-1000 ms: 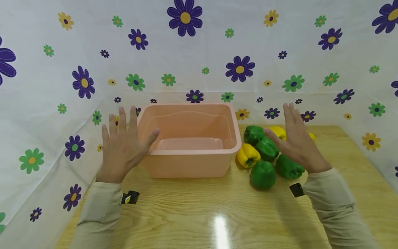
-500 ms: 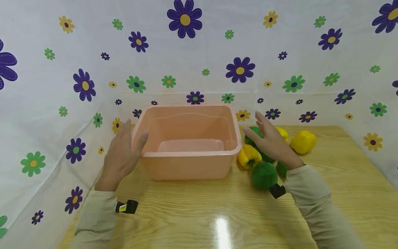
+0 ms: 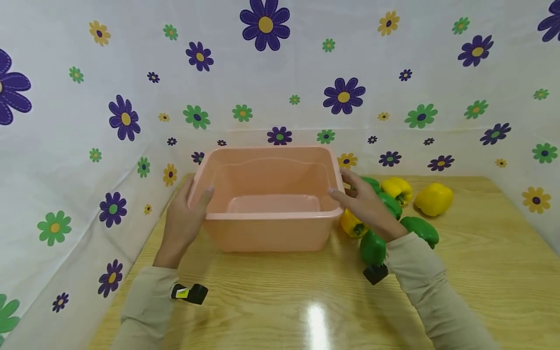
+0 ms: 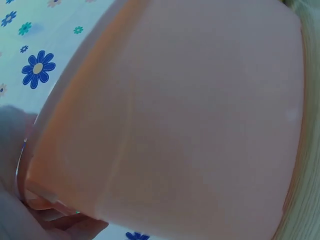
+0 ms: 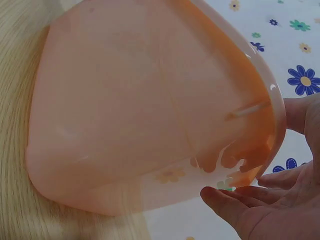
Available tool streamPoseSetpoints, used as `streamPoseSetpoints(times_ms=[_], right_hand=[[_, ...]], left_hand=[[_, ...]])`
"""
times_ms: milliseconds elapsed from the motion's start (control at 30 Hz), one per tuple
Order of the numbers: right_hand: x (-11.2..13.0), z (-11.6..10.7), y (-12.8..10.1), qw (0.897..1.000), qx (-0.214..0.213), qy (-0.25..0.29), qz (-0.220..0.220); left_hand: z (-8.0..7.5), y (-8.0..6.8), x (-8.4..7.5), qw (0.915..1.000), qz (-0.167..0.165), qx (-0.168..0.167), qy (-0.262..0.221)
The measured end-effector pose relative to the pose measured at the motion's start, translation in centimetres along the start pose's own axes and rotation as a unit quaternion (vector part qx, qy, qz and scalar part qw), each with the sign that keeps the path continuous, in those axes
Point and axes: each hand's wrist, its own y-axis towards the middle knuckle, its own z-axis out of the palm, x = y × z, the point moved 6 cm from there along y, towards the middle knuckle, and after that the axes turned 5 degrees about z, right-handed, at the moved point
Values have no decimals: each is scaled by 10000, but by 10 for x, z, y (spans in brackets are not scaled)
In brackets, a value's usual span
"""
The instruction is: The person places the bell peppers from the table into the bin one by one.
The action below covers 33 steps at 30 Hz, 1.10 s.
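A pink plastic tub (image 3: 267,233) sits on the wooden table with nothing inside it. My left hand (image 3: 184,221) holds its left end, thumb over the rim and fingers on the outside. At the opposite end, my right hand (image 3: 365,201) grips the rim in the same way. In the left wrist view, fingers (image 4: 82,229) curl under the rim of the tub (image 4: 200,125). The right wrist view shows the thumb over the rim and bent fingers (image 5: 220,202) at the outer wall.
Bell peppers lie right of the tub, partly behind my right arm: a yellow pepper (image 3: 434,199), another yellow pepper (image 3: 397,188), a green pepper (image 3: 373,248), a green pepper (image 3: 422,231) and others. Flower-printed cloth (image 3: 245,73) hangs behind and beside the table (image 3: 262,301).
Both hands, raised with spread fingers a second ago, have come down and inward to the tub's two ends and taken hold of its rim. The tub stays about where it was.
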Motion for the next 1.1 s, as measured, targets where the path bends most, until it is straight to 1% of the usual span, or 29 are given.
streamPoseSetpoints(times_ms=[100, 167, 333, 633, 767, 833, 933, 1033, 1100], right_hand=[[1, 0, 1, 9998, 23, 204, -44], [1, 0, 1, 9995, 50, 310, -78], [0, 0, 2, 9987, 124, 460, -185], [-2, -1, 3, 9986, 66, 516, -130], [-4, -1, 4, 9986, -13, 531, 1], [-4, -2, 5, 9985, -54, 535, 56], [-4, -3, 5, 9987, -113, 487, 67], [-4, -3, 5, 9991, -160, 383, 59], [-5, -3, 5, 9994, -191, 292, 84]], left_hand=[[0, 1, 0, 9996, -150, -171, -156], [1, 3, -1, 9995, -158, -212, -189], [4, 5, -3, 9993, -202, -113, -299], [10, 8, -4, 9992, -155, 41, -367], [12, 10, -4, 9993, -179, 73, -330], [12, 11, -5, 9996, -149, 94, -241], [12, 13, -8, 9998, -53, 158, 90], [11, 14, -12, 9980, 63, 236, 588], [11, 14, -15, 9947, 185, 303, 967]])
